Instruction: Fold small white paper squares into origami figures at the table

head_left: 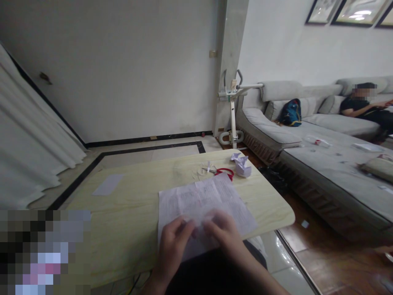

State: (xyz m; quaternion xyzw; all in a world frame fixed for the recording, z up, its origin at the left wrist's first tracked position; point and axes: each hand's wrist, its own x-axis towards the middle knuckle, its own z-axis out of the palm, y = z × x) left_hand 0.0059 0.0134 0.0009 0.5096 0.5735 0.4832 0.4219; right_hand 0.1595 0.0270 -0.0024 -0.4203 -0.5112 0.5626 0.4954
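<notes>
A large creased sheet of printed paper (pixel 202 192) lies at the near side of the pale wooden table. Over its lower part, my left hand (pixel 176 235) is closed, thumb against bent fingers. My right hand (pixel 222 231) faces it a short gap away, its fingers curled in and blurred by motion. Something pale and indistinct shows between the fingertips; I cannot make out what it is. Just beyond the sheet lie red-handled scissors (pixel 225 173), the sheet's corner overlapping a handle. Thin paper scraps (pixel 199 174) are scattered by the blades.
Crumpled paper (pixel 242 166) sits near the table's far right corner. A small white paper (pixel 108 184) lies on the table's left (pixel 123 229). Right of the table stand a grey sofa (pixel 331 159) with a backpack (pixel 291 112) and a seated person (pixel 362 108).
</notes>
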